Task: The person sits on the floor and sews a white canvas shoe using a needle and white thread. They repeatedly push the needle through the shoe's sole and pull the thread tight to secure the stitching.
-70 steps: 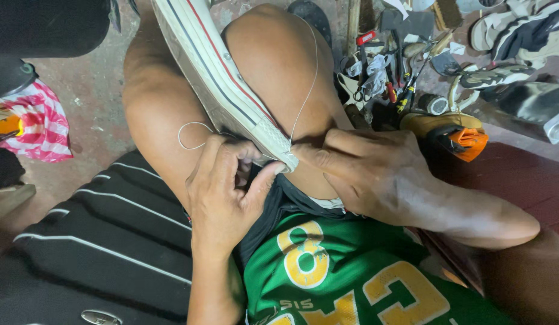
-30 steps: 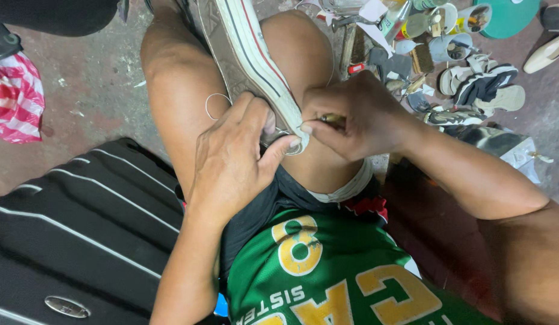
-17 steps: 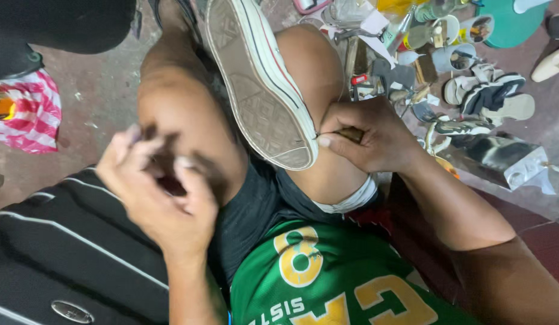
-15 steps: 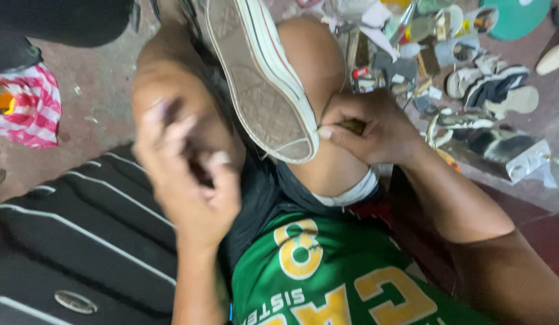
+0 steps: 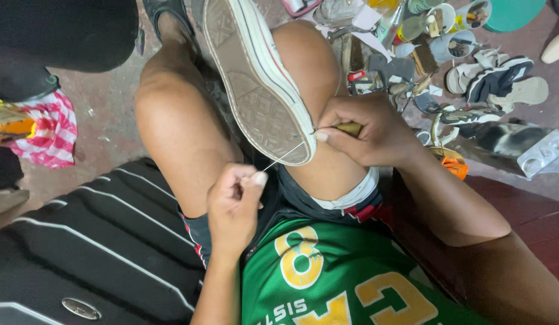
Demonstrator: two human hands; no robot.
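A white sneaker with a worn grey sole and red stripe is clamped sole-up between my knees. My right hand grips a wooden-handled awl whose tip is pressed into the sole's edge near the heel. My left hand pinches a thin white thread that runs taut from the sole's edge down to my fingers. I wear a green jersey with yellow print.
A black striped bag lies at my left. Tools, cups and several sandals clutter the floor at the upper right. A red-and-white checked cloth lies at the left, next to another person's dark clothing.
The shoe turned from side-up to sole-up. My left hand let go of the shoe, swung out leftward, then came back low, pulling the thread taut. My right hand stayed at the sole's edge.
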